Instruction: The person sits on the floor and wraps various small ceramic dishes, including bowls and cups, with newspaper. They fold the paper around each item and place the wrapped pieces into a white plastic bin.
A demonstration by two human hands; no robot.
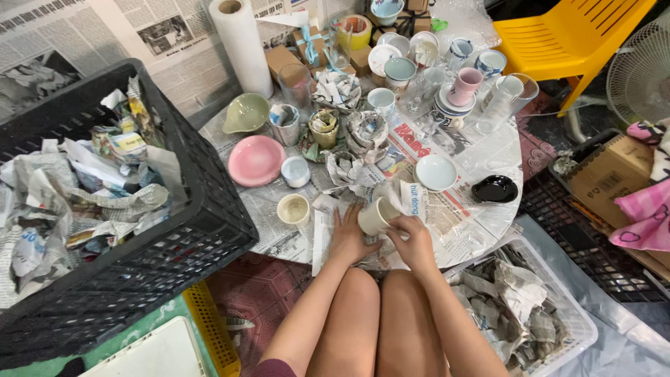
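Mid-frame, left hand (347, 236) steadies a cream cup (375, 216) on newspaper (447, 216) while right hand (413, 237) grips, I think, its paper wrap.

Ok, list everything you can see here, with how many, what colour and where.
Black crate: one, left, filled with crumpled newspaper.
White basket: one, lower right, holding newspaper-wrapped bundles.
Low table: one, centre, covered in newspaper.
Pink plate: one, table left.
Green bowl: one, behind the pink plate.
Small cream cup: one, near table edge.
White saucer: one, table right.
Black dish: one, beside the saucer.
Pink mug: one, among many cups at the back.
Paper roll: one, white, upright at the back.
Yellow chair: one, top right.
Fan: one, white, right edge.
Cream cup: one, held in both hands.
Left hand: on the cup.
Right hand: on the cup.
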